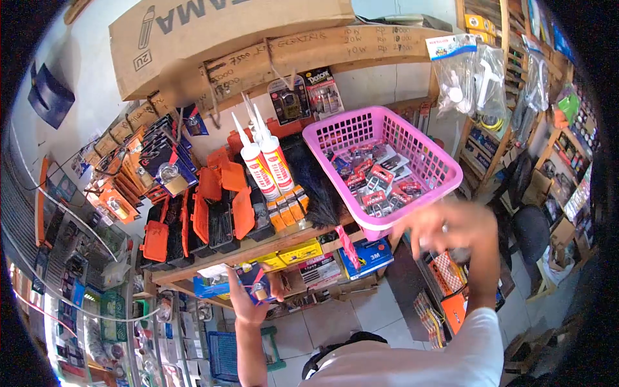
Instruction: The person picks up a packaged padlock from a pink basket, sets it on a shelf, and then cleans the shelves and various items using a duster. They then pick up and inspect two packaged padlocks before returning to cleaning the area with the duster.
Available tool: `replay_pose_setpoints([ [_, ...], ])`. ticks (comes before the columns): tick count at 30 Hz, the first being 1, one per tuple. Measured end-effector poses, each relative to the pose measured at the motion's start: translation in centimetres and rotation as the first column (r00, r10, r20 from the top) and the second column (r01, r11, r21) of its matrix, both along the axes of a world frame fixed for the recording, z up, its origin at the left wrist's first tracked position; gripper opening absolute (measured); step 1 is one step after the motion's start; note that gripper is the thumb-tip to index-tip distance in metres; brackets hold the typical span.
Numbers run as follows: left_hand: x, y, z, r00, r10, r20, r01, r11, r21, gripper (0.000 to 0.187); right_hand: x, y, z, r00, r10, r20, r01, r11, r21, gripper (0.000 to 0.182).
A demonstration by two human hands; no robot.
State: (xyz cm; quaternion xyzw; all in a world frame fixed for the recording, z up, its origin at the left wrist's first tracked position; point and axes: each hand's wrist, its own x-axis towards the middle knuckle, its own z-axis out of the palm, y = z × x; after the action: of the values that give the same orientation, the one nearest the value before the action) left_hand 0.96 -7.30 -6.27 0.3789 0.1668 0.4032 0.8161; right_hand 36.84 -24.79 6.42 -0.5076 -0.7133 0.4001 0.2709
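Observation:
My left hand grips a carded padlock on a dark blue backing, held low in front of the shelf's front edge. A white piece of card or paper shows beside its fingertips. Over the near right corner of the pink basket, my right hand is raised, its fingers smeared by motion. Several small red-and-white packets lie inside the basket. A pink strip hangs from the shelf edge below it.
Sealant tubes stand beside small orange boxes. Black bins with orange lids line the shelf to the left. Carded padlocks hang from a cardboard strip behind. A blue 3M box sits underneath; a blue crate is on the floor.

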Motion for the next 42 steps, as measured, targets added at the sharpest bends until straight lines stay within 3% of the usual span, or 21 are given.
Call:
replay_pose_setpoints([
  [1,-0.5,0.5,-0.5,0.999,-0.005,0.044,0.007,0.999,-0.043,0.074,-0.9,-1.8,-1.2,0.983,0.160,0.092,-0.153,0.985,-0.081,0.058],
  [2,-0.9,0.9,-0.9,0.999,-0.009,0.053,0.011,0.999,-0.045,0.074,-3.3,-3.1,-1.8,0.991,0.084,0.105,-0.040,0.928,-0.371,0.064],
  [4,-1.4,1.3,-1.6,1.000,-0.013,0.001,0.013,0.997,-0.076,0.072,-5.2,-2.8,-7.2,0.953,-0.004,0.303,0.115,0.931,-0.348,0.074],
  [7,-0.9,1.3,-1.9,0.999,-0.043,-0.002,0.042,0.990,-0.138,0.071,-4.4,1.0,-18.3,0.942,-0.336,0.012,0.320,0.885,-0.338,0.075],
  [9,-0.6,1.5,-2.8,0.998,-0.056,-0.025,0.051,0.983,-0.174,0.069,-6.0,3.0,-20.1,0.887,-0.452,-0.098,0.384,0.839,-0.386,0.073],
  [10,-0.4,1.6,-3.3,0.998,-0.061,-0.020,0.057,0.984,-0.170,0.069,-7.3,4.0,-19.8,0.686,-0.545,-0.482,0.258,0.802,-0.539,0.067],
  [11,-0.3,1.7,-3.7,0.997,-0.076,-0.012,0.073,0.981,-0.177,0.070,-8.4,4.9,-19.8,0.323,-0.599,-0.732,0.071,0.787,-0.613,0.062],
  [12,-0.2,1.7,-4.2,0.996,-0.091,-0.005,0.088,0.979,-0.186,0.070,-9.2,5.8,-20.1,0.321,-0.597,-0.735,0.076,0.790,-0.609,0.062],
  [14,-0.2,1.3,-4.7,0.990,-0.143,0.003,0.141,0.970,-0.198,0.072,-10.3,7.7,-21.8,-0.012,-0.593,-0.805,0.056,0.803,-0.593,0.047],
  [15,-0.1,1.0,-4.8,0.986,-0.168,0.002,0.165,0.967,-0.195,0.073,-10.5,8.1,-22.3,-0.116,-0.407,-0.906,-0.095,0.912,-0.398,0.036],
  [19,-0.9,1.3,-6.0,0.980,-0.196,0.037,0.199,0.967,-0.159,0.073,-12.5,7.3,-22.4,-0.200,-0.389,-0.900,-0.083,0.921,-0.380,0.031],
  [25,-2.6,2.8,-8.8,0.994,-0.058,0.089,0.078,0.966,-0.248,0.073,-19.7,0.9,-23.9,0.202,-0.395,-0.896,0.034,0.918,-0.396,0.040],
  [27,-3.0,3.2,-8.1,0.997,0.041,0.065,-0.020,0.954,-0.298,0.072,-21.9,-1.6,-26.4,0.390,-0.426,-0.816,0.208,0.904,-0.373,0.048],
  [31,-4.3,5.6,-11.4,0.966,0.232,0.117,-0.183,0.925,-0.332,0.071,-25.4,-6.4,-32.3,0.504,-0.542,-0.672,0.366,0.839,-0.402,0.051],
  [32,-4.1,4.9,-8.9,0.957,0.241,0.163,-0.169,0.917,-0.363,0.070,-25.7,-6.8,-32.9,0.515,-0.537,-0.668,0.364,0.843,-0.397,0.051],
  [34,-4.4,5.0,-8.7,0.934,0.217,0.284,-0.119,0.938,-0.326,0.070,-27.0,-6.8,-32.8,0.716,-0.468,-0.518,0.437,0.879,-0.190,0.049],
  [35,-4.9,5.8,-11.1,0.917,0.179,0.357,-0.087,0.962,-0.257,0.070,-27.7,-6.9,-32.3,0.643,-0.574,-0.507,0.478,0.818,-0.320,0.049],
  [37,-5.4,5.3,-8.2,0.922,0.142,0.360,-0.043,0.962,-0.271,0.072,-27.5,-6.7,-32.6,0.627,-0.589,-0.510,0.488,0.807,-0.331,0.048],
  [39,-5.7,4.8,-5.3,0.930,0.307,0.202,-0.221,0.906,-0.361,0.058,-27.4,-6.5,-31.6,0.615,-0.601,-0.510,0.491,0.798,-0.349,0.046],
  [40,-6.1,5.0,-5.7,0.927,0.315,0.203,-0.227,0.903,-0.364,0.058,-27.1,-6.4,-30.7,0.705,-0.555,-0.441,0.456,0.831,-0.318,0.046],
  [42,-7.2,7.2,-9.6,0.931,0.329,-0.161,-0.275,0.918,0.286,0.060,-27.0,-6.2,-30.2,0.792,-0.493,-0.361,0.406,0.866,-0.291,0.046],
])
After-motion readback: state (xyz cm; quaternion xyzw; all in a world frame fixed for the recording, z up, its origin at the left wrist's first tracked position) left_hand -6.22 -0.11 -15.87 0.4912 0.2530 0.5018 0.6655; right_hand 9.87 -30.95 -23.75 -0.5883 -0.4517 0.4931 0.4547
